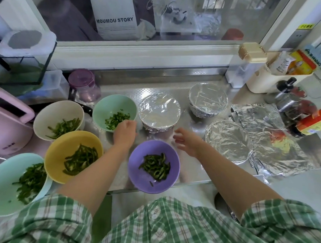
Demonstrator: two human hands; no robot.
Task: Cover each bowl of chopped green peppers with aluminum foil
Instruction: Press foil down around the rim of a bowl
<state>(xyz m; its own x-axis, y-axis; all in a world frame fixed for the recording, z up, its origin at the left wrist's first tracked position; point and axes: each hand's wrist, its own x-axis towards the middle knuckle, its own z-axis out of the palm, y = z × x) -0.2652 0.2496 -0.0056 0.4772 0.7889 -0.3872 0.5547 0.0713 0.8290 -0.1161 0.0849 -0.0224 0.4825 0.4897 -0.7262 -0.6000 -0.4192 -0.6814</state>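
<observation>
In the head view, five open bowls of chopped peppers are waiting on the left and near side of the worktop: the green bowl, the cream bowl, the yellow bowl, the pale mint bowl and the purple bowl. Three finished bowls are sitting to the right, probably moved there so they are not mixing with the open ones: the middle covered bowl, the far covered bowl and the near covered bowl. The foil sheets are lying flat at the right, close to the right hand, which is hovering over the worktop with relaxed, spread fingers and holding nothing. The left hand is resting at the near rim of the green bowl, beside the middle covered bowl; its fingers are hidden behind the back of the hand, so I cannot tell whether it is gripping the rim or only touching it. I am judging that this bowl is being chosen next, and the free hand is being kept ready for a sheet.
</observation>
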